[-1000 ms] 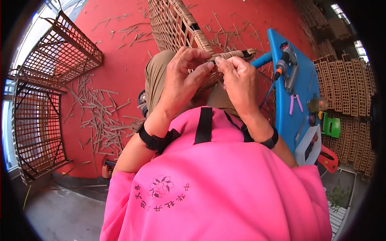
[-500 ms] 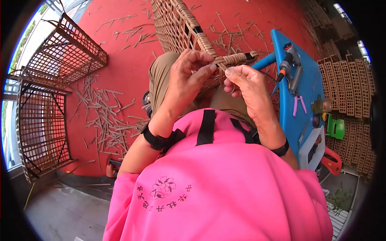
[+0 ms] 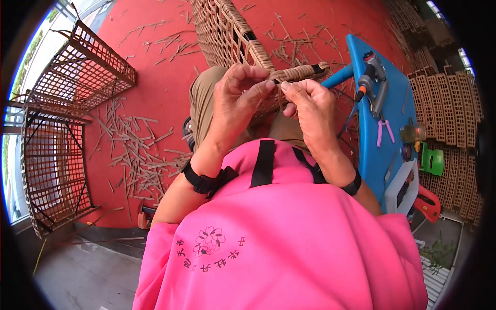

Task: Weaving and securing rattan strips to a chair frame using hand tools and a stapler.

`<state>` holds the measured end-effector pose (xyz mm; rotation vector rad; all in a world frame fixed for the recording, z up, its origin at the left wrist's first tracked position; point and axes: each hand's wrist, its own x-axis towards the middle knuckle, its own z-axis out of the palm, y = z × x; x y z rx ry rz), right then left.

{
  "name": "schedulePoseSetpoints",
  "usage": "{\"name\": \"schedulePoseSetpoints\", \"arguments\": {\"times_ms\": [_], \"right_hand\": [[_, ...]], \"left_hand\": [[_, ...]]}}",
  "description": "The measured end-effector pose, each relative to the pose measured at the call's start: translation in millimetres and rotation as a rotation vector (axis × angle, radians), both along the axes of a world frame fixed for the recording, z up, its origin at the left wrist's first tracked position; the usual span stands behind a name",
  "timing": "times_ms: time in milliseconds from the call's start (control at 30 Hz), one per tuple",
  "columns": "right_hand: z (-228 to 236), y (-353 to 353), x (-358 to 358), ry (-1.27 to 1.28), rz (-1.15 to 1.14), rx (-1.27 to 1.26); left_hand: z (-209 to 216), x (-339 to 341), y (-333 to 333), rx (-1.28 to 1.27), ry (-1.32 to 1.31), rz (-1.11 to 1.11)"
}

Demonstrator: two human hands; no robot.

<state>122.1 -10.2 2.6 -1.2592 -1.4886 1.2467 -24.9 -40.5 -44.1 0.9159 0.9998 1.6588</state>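
Note:
A woven wicker piece (image 3: pixel 222 32) with a wrapped frame stands between my knees, its tan strips wound round a dark bar. My left hand (image 3: pixel 238 101) pinches the frame at the inner end of its wrapped arm (image 3: pixel 299 73), thumb and forefinger close together. Just to the right, the thumb and forefinger of my right hand (image 3: pixel 311 111) are closed on a thin tan wicker strip (image 3: pixel 281 95) that hangs down below the bar. The fingers hide part of the strip and the corner of the frame.
At right, a blue table (image 3: pixel 385 170) carries a power tool (image 3: pixel 368 80), pink-handled pliers (image 3: pixel 384 132), a jar (image 3: pixel 412 133) and a white tray (image 3: pixel 403 188). A green stool (image 3: pixel 432 159) stands beyond. Strip offcuts (image 3: pixel 137 155) litter the red floor; woven frames (image 3: pixel 54 165) stand left.
My right hand has shifted left and slightly up, closer to my left hand, drawing the strip with it. The left hand stays at the frame's corner.

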Motion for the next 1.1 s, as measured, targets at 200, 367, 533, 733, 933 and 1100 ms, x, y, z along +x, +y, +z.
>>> {"name": "schedulePoseSetpoints", "arguments": {"times_ms": [200,367,533,733,933,1100], "right_hand": [[-2,1,-1,-0.057,0.001,0.082],[0,6,-4,-0.129,-0.017,0.109],[2,8,5,0.023,0.083,-0.043],[16,1,26,-0.003,0.188,-0.18],[-2,13,17,-0.081,0.237,0.026],[10,15,15,-0.295,0.225,0.08]], "left_hand": [[-3,0,2,0.099,-0.063,-0.024],[-8,-3,7,0.146,0.003,-0.041],[8,-20,13,0.087,0.254,-0.1],[30,-46,24,0.152,0.94,-0.082],[43,-51,36,0.167,0.878,-0.181],[52,-47,41,0.064,0.746,-0.237]]}}
